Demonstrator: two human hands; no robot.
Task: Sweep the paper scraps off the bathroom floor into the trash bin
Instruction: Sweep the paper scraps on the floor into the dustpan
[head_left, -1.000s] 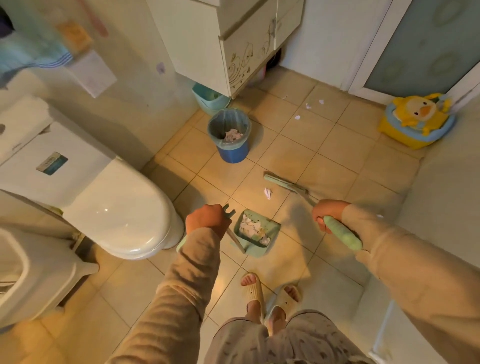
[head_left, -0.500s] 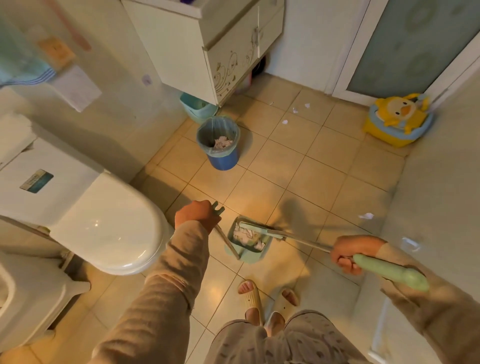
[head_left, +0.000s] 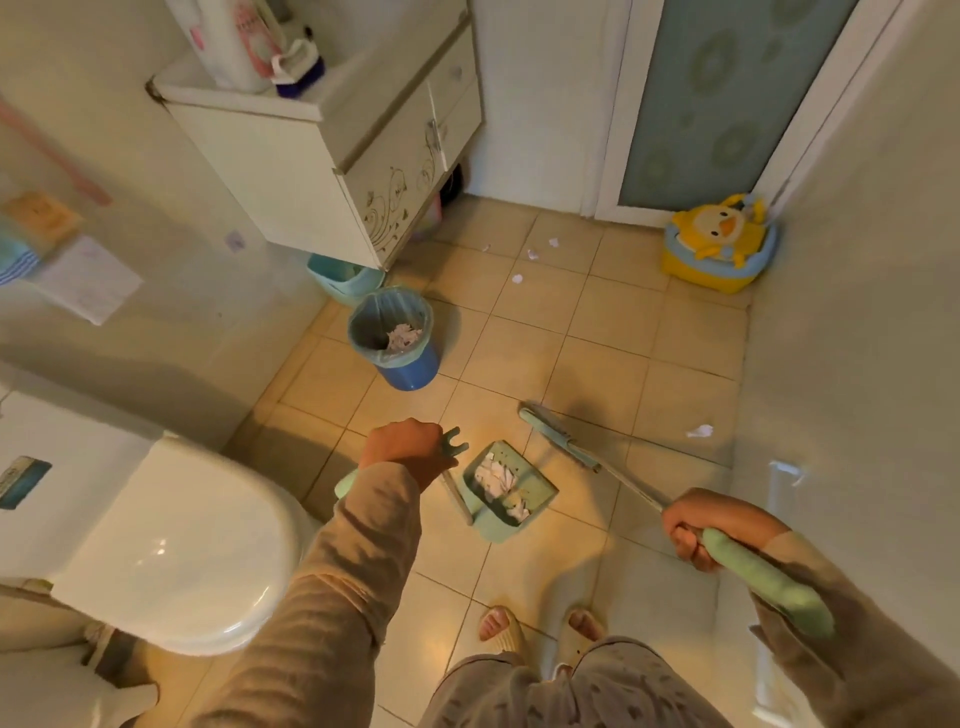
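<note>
My left hand (head_left: 402, 449) grips the upright handle of a green dustpan (head_left: 535, 486), which rests on the tiles and holds white paper scraps. My right hand (head_left: 714, 525) is closed around the green grip of a long broom; its head (head_left: 553, 434) lies on the floor just right of the dustpan. One paper scrap (head_left: 700, 431) lies near the right wall. Several more scraps (head_left: 532, 254) sit farther off by the door. The blue trash bin (head_left: 410, 366), lined with a bag, stands beyond the dustpan with paper inside.
A white toilet (head_left: 171, 545) fills the left foreground. A vanity cabinet (head_left: 332, 150) hangs above a teal basin (head_left: 340, 278). A yellow duck potty (head_left: 719, 244) sits by the frosted door. My slippered feet (head_left: 540, 631) stand close behind the dustpan.
The broom head swung out of the dustpan to the floor on its right. The loose scrap seen earlier by the broom now lies in the pan. My left hand stayed put.
</note>
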